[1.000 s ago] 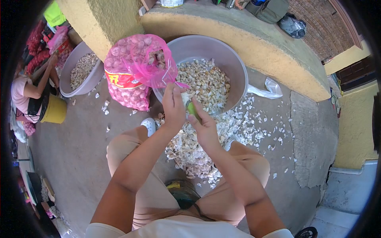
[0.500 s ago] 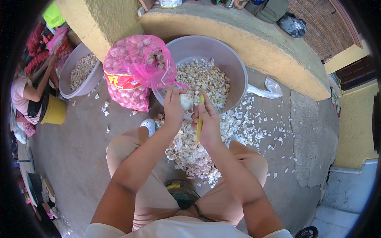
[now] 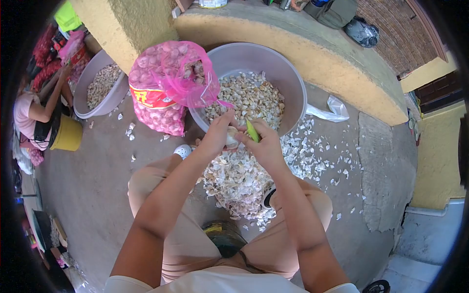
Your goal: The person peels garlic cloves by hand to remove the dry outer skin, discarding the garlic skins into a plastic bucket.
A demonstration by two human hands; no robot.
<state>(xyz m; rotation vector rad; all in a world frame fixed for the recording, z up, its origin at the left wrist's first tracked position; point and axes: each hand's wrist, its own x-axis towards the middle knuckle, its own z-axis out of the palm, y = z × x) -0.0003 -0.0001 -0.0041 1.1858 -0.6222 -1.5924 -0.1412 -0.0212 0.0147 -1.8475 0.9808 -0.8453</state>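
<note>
My left hand [image 3: 218, 133] is closed around a whitish garlic bulb [image 3: 231, 138], partly covered by the fingers. Close beside it, my right hand [image 3: 268, 147] grips a slim yellow-green knife [image 3: 252, 131], its far end hidden by the hand. The fingers of both hands meet at the bulb. Just beyond them stands a wide greyish-purple basin [image 3: 301, 93] with many loose garlic cloves [image 3: 256, 100] inside. To its left, a pink mesh bag [image 3: 156, 115] full of garlic bulbs leans against the basin. Below my hands lies a heap of papery garlic skins [image 3: 234, 178].
At the left, a person [image 3: 31, 110] sits by a yellow bucket [image 3: 67, 134] and another basin [image 3: 79, 97] of garlic. A concrete ledge [image 3: 293, 41] curves behind my basin. A clear plastic bag [image 3: 334, 110] lies right of it, with scattered skins on the floor.
Both hands have dropped slightly, and the right has moved a little to the right. The knife has turned from pointing down toward me to tilting upward. The bulb has rotated in my left hand.
</note>
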